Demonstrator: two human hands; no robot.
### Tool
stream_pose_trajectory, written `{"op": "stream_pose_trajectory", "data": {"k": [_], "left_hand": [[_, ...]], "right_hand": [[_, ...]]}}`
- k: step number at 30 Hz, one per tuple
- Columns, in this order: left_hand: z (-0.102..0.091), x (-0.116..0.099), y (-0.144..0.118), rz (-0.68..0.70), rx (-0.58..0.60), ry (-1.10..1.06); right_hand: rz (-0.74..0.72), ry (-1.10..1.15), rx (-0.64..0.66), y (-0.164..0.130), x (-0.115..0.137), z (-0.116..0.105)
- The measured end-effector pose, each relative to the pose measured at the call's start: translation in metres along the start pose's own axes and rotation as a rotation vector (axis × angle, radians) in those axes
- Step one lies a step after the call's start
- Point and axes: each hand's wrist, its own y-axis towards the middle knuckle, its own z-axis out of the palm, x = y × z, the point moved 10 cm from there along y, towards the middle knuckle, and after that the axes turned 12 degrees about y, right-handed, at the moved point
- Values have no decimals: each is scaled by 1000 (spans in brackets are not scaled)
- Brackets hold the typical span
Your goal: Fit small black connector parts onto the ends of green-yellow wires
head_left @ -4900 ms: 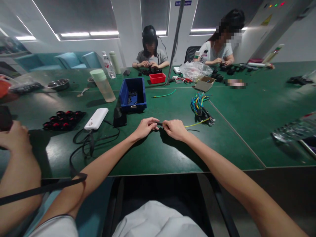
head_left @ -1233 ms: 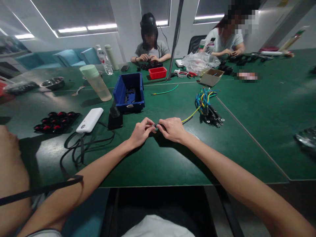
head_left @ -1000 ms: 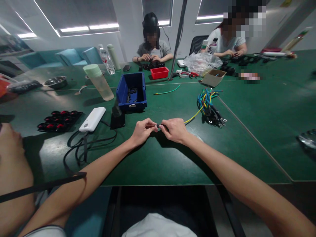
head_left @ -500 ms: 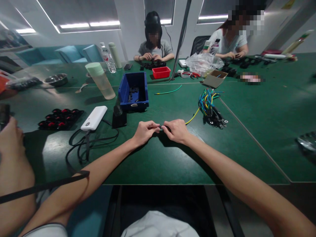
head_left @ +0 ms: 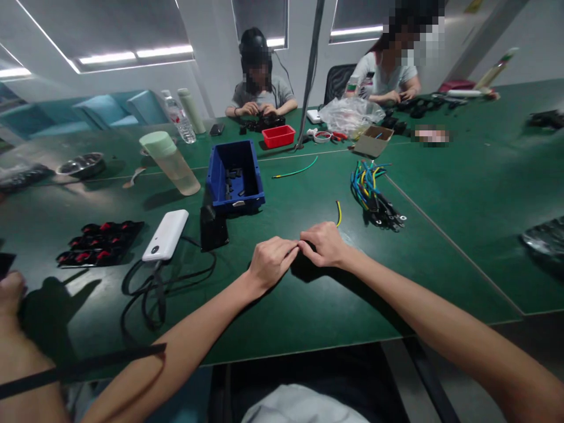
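Note:
Above the near part of the green table, my left hand (head_left: 274, 261) and my right hand (head_left: 325, 245) meet at the fingertips. My right hand is closed round a wire (head_left: 339, 213), whose yellow and dark free end sticks out behind the knuckles. The fingers of my left hand are pinched together against the right fingertips; the small piece between them is hidden. To the right lies a bundle of blue, yellow and green wires (head_left: 368, 185) with black sleeves and metal ring terminals. A single green wire (head_left: 296, 170) lies beyond my hands.
Left of my hands are a blue bin (head_left: 259, 200) with small black parts, a black pouch (head_left: 213, 228), a white power bank (head_left: 165, 235) with cable and a tray of black-red parts (head_left: 99, 244). A bottle (head_left: 171, 164) stands behind. Two people sit opposite; another person's hand (head_left: 12, 291) is at left.
The view has turned slightly. My left hand has rolled over, its back now upward, and the small dark piece between the fingertips is no longer visible. The wire's end now stands apart from the bundle.

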Motion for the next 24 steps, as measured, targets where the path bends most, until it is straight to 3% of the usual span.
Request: {"op": "stream_pose_trajectory", "data": {"k": [6, 10, 13, 17, 21, 24], "left_hand": [[4, 4, 3, -69, -4, -37], [-7, 24, 10, -213, -98, -135], [-8, 52, 10, -446, -164, -301], [3, 77, 3, -685, -277, -571], [15, 74, 4, -672, -255, -683], [19, 70, 4, -653, -213, -663]], "right_hand": [[-76, 12, -74, 0, 3, -10], [-27, 24, -358, -9, 2, -37], [7, 136, -511, -17, 3, -49], [209, 462, -526, -9, -19, -34], [343, 782, -538, 8, -40, -10], [359, 865, -600, 15, -49, -5]]}}
